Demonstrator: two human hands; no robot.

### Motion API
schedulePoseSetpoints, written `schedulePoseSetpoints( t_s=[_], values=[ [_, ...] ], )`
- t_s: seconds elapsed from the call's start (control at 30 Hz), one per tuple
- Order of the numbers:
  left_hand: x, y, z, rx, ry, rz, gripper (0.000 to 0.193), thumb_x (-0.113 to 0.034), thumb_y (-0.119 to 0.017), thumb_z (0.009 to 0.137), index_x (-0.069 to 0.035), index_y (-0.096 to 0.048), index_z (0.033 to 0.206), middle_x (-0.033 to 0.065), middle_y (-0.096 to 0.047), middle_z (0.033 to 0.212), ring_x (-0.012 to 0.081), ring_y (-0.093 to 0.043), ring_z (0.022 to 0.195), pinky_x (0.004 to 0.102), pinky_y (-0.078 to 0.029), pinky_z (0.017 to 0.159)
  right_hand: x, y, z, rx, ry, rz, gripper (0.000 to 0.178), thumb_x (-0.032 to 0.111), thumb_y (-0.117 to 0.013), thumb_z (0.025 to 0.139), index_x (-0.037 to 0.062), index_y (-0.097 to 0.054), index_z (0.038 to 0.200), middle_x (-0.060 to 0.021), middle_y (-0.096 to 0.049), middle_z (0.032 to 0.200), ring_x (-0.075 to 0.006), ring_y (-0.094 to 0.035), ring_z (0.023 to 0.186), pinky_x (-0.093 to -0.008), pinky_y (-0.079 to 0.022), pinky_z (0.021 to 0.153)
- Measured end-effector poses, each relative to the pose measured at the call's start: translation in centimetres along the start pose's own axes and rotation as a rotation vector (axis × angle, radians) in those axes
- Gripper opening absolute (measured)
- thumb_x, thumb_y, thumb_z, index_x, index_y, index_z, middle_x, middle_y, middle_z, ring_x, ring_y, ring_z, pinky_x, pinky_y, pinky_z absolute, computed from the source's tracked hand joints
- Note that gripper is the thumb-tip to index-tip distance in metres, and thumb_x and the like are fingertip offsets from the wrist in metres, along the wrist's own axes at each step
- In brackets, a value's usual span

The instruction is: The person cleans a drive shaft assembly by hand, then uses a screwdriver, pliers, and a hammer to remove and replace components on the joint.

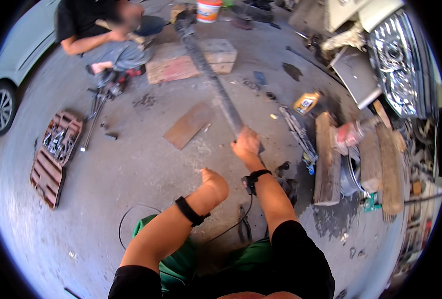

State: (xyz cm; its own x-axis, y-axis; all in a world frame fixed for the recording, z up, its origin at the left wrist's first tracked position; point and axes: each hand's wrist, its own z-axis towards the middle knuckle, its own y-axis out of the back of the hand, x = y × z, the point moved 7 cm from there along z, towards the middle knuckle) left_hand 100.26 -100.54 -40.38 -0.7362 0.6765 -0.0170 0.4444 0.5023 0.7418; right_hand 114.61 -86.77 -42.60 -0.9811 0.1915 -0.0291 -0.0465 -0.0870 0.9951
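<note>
A long, dirty grey metal shaft [206, 67] slants across the floor toward me, its far part lying over a stack of thick wooden blocks [171, 66]. My right hand [247, 143] is wrapped around the shaft's near end. Apart from the shaft, my left hand [213, 184] is bent down at the wrist over the floor. Most of its fingers are hidden behind the hand, so what it holds, if anything, does not show. A flat brown board [187, 125] lies on the concrete just beyond that hand.
Another person [106, 45] crouches at the far left, near a car [24, 37]. An open socket set case [49, 177] and long wrenches [92, 119] lie at left. At right are wooden beams [326, 167], a yellow oil bottle [306, 103] and a headlight [398, 60]. An orange-white bucket [208, 11] stands behind.
</note>
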Motion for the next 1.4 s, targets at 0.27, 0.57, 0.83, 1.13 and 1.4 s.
schedulePoseSetpoints(
  t_s=[0.27, 0.57, 0.83, 1.13, 1.4],
  values=[
    [-0.8, -0.2, 0.4, -0.019, -0.006, 0.068, 0.031, -0.027, -0.061, 0.091, -0.017, -0.076, 0.116, 0.0060, -0.071, 0.126, 0.0251, -0.064, 0.121, 0.0423, -0.044, 0.101, -1.5, -1.4, 0.0, -0.011, 0.023, 0.067, 0.083, 0.039, -0.082, 0.077, -0.0076, -0.043, 0.133, -0.0206, -0.061, 0.125, -0.0313, -0.059, 0.119, -0.0430, -0.037, 0.105],
    [-0.3, 0.6, -0.8, 0.049, -0.041, 0.015, 0.034, -0.024, -0.063, 0.091, -0.016, -0.075, 0.122, 0.0083, -0.067, 0.134, 0.0309, -0.060, 0.127, 0.0501, -0.042, 0.104, -0.6, -1.0, 0.2, -0.085, 0.065, 0.039, 0.072, 0.039, -0.081, 0.078, -0.0020, -0.048, 0.127, -0.0196, -0.063, 0.118, -0.0320, -0.061, 0.116, -0.0447, -0.041, 0.102],
    [-0.7, -2.0, 3.8, 0.233, 0.106, 0.047, 0.054, -0.044, -0.073, 0.086, -0.027, -0.065, 0.136, -0.0012, -0.056, 0.149, 0.0296, -0.045, 0.142, 0.0627, -0.028, 0.110, -0.1, -0.4, -0.3, -0.077, 0.047, 0.016, 0.071, 0.039, -0.082, 0.077, -0.0012, -0.048, 0.125, -0.0225, -0.064, 0.118, -0.0335, -0.061, 0.116, -0.0433, -0.041, 0.103],
    [-1.0, -1.6, 2.9, 0.321, 0.064, 0.078, 0.054, -0.048, -0.065, 0.091, -0.030, -0.059, 0.142, -0.0015, -0.053, 0.152, 0.0254, -0.043, 0.143, 0.0637, -0.025, 0.111, -0.5, 0.0, -0.3, -0.091, 0.025, -0.010, 0.074, 0.037, -0.082, 0.076, -0.0023, -0.045, 0.126, -0.0230, -0.065, 0.116, -0.0352, -0.062, 0.113, -0.0432, -0.040, 0.104],
    [-1.0, -0.5, 1.4, 0.260, 0.043, 0.019, 0.055, -0.042, -0.071, 0.089, -0.027, -0.062, 0.141, 0.0017, -0.056, 0.149, 0.0313, -0.044, 0.141, 0.0632, -0.026, 0.111, -0.6, -0.2, -0.4, -0.081, 0.025, -0.019, 0.077, 0.038, -0.082, 0.075, -0.0030, -0.044, 0.127, -0.0223, -0.065, 0.116, -0.0341, -0.062, 0.113, -0.0423, -0.040, 0.103]
  ],
)
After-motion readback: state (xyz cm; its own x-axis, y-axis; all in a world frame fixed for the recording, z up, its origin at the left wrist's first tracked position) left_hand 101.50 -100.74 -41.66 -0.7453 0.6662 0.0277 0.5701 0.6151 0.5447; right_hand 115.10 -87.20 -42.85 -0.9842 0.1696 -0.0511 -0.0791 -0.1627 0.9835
